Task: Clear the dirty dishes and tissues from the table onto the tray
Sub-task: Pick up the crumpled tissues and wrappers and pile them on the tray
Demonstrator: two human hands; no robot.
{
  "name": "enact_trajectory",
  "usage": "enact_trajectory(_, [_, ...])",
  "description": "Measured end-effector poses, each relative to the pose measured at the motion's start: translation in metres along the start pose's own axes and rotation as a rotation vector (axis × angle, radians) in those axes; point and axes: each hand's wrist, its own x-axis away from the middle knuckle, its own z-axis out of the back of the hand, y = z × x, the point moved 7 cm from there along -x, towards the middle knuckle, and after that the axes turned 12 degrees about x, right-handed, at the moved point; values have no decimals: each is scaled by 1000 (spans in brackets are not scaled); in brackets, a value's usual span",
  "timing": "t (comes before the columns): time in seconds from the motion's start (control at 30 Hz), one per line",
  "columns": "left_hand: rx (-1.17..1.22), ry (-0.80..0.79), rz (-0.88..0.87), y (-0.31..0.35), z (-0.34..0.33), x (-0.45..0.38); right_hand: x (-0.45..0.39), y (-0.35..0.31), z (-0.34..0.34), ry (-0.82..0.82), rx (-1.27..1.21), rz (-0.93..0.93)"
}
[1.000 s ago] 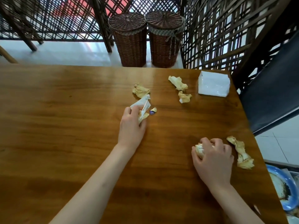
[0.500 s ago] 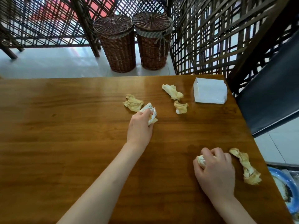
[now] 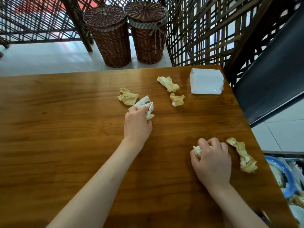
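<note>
Your left hand [image 3: 138, 124] has crept toward the far crumpled tissue [image 3: 128, 98], and the small dark scrap that lay beside it is gone from view, perhaps gathered in. Fingers are curled round a white paper wrapper [image 3: 144, 105] and a tissue scrap. Your right hand [image 3: 212, 162], well apart, grips a balled tissue [image 3: 197, 151] on the wooden table [image 3: 65, 129].

Careful: that left fistful looks loose, so grabbing another could spill it. A twisted tissue [image 3: 243, 156] lies just right of your right hand; two more [image 3: 168, 83] [image 3: 176, 100] sit far, near the white napkin pack [image 3: 206, 83]. Dirty dishes, a blue-rimmed plate [image 3: 279, 175] among them, wait off the table's near right edge; nothing blocks the way. Wicker baskets [image 3: 109, 35] stand beyond.
</note>
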Motion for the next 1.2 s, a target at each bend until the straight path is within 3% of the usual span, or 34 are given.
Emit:
enact_trajectory(0.37, [14,168,-22,-11,25,-26,1,-2,3,-17,25,3])
enact_trajectory(0.5, [-59,146,38,-20,22,-40,1,-2,4,-30,23,6])
enact_trajectory(0.63, [-90,25,77,-22,6,-46,0,-2,5,-47,15,0])
enact_trajectory(0.97, [-44,87,5,-10,8,-48,-1,-3,5,-111,3,70])
enact_trajectory(1.07, [-37,99,-11,-11,12,-47,0,0,15,-50,-42,124])
enact_trajectory(1.2, [-3,109,-25,-7,9,-38,-3,26,34,148,-47,44])
